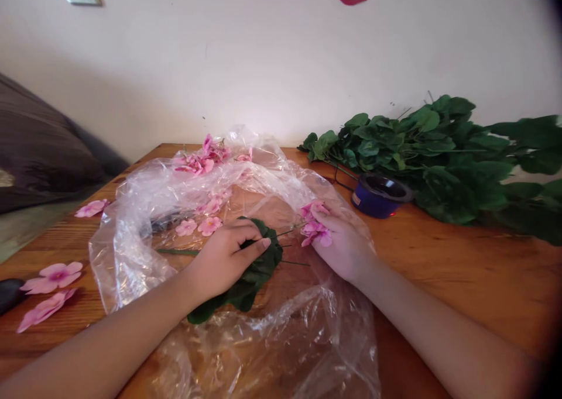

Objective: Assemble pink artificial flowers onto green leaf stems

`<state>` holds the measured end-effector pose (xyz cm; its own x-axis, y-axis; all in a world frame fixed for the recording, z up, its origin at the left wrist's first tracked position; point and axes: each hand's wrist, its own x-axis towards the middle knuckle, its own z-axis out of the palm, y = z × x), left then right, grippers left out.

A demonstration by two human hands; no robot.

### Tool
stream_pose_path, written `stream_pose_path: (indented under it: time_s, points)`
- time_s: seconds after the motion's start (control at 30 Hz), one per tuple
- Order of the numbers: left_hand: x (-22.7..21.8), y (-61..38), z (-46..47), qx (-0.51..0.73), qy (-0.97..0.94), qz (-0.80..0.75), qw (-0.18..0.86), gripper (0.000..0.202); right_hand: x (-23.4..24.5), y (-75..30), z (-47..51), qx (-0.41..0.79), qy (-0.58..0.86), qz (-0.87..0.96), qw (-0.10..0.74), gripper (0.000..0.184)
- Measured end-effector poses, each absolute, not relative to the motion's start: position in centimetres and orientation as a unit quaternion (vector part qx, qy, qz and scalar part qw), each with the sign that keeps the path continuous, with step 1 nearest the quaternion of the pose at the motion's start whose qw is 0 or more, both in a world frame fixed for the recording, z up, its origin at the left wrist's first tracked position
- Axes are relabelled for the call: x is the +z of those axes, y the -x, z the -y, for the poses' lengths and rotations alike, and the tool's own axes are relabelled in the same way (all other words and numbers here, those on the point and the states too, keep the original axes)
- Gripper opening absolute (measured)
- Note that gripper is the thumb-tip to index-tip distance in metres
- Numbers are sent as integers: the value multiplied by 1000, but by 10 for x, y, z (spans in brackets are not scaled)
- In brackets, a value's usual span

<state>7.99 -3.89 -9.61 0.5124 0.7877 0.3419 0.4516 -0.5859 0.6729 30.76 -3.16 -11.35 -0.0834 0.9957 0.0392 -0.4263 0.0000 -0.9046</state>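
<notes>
My left hand (232, 248) is closed round a bunch of artificial green leaves (257, 279) with thin bare stems poking out to the right. The leaf bunch lies over a clear plastic sheet (302, 323), its thicker green stem showing to the left of my wrist. In my right hand (340, 241) is a small cluster of pink artificial flowers (316, 229), gripped by the fingers. A thin stem runs from those blossoms towards the leaves. Loose pink flowers (209, 226) rest on the sheet just beyond my left hand.
A blue pot with a dark rim (380, 195) and a small red light stands to the right. Behind it spreads a large pile of green leaf branches (417, 147). More pink flowers (202, 158) lie at the back, others (55, 277) at the left on the wooden table (443, 282).
</notes>
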Motion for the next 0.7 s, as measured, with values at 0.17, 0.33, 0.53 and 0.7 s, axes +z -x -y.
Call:
stream_pose_path:
  time_s: [0.17, 0.33, 0.53, 0.7]
  points:
    - [-96, -79, 40, 329, -830, -365, 263, 36, -113, -304, 33, 626, 333, 380, 594, 15]
    - [-97, -78, 40, 334, -829, -359, 268, 35, -115, -305, 32, 633, 332, 381, 586, 18]
    - [-98, -77, 40, 332, -827, -366, 268, 33, -117, -307, 31, 626, 329, 386, 593, 14]
    - [-97, -77, 40, 331, -826, -370, 267, 35, -116, -307, 32, 627, 327, 391, 589, 16]
